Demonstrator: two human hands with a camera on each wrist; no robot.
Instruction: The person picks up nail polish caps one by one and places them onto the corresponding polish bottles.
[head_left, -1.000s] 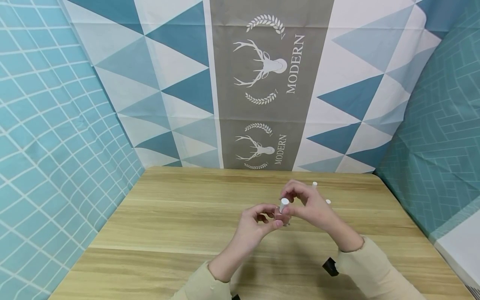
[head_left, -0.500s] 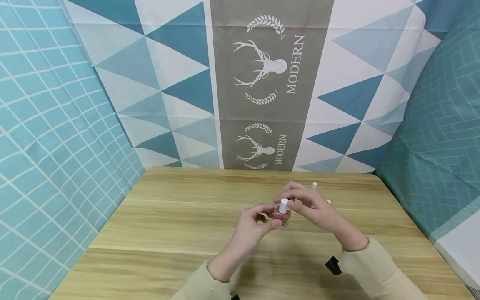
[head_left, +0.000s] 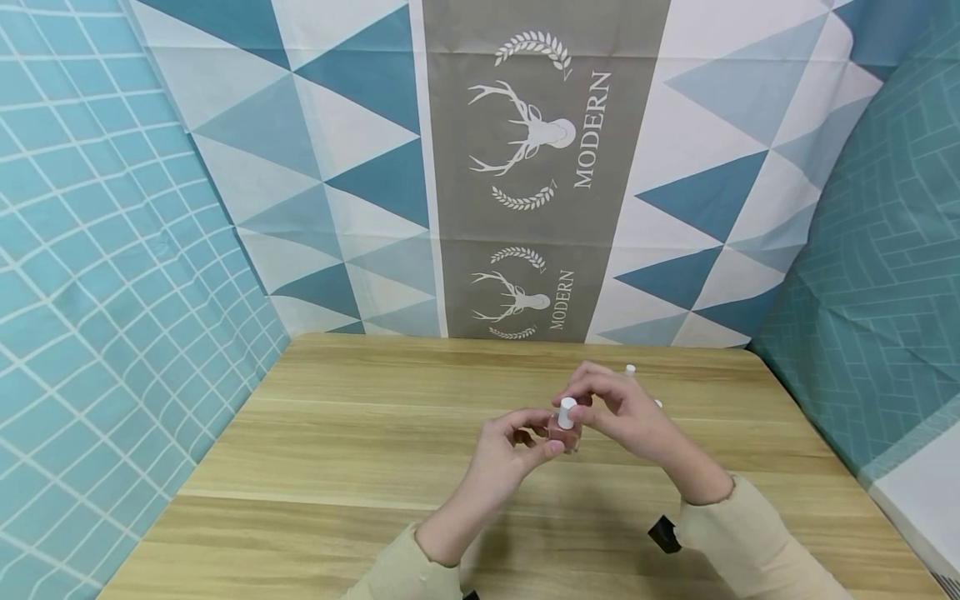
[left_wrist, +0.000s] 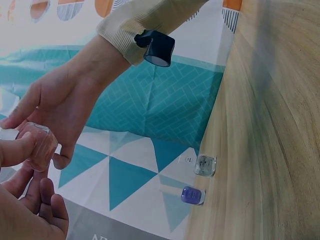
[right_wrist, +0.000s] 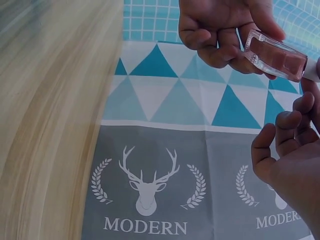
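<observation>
A small glass nail polish bottle with pinkish polish and a white cap is held above the wooden table. My left hand pinches the glass body between thumb and fingers. From the right, my right hand grips the cap, its thumb on the near side and its fingers behind. The right wrist view shows the pinkish polish through the clear glass, with the cap seated on the neck. The cap is partly cut off at that view's edge.
Behind my right hand stand two more nail polish bottles, a purple one and a clear one. The wooden table ends at a patterned cloth backdrop. A white boxy object borders the right side.
My right fingers loosened and shifted on the cap half a second ago, and now grip it again. My left hand and the bottle have stayed nearly in place.
</observation>
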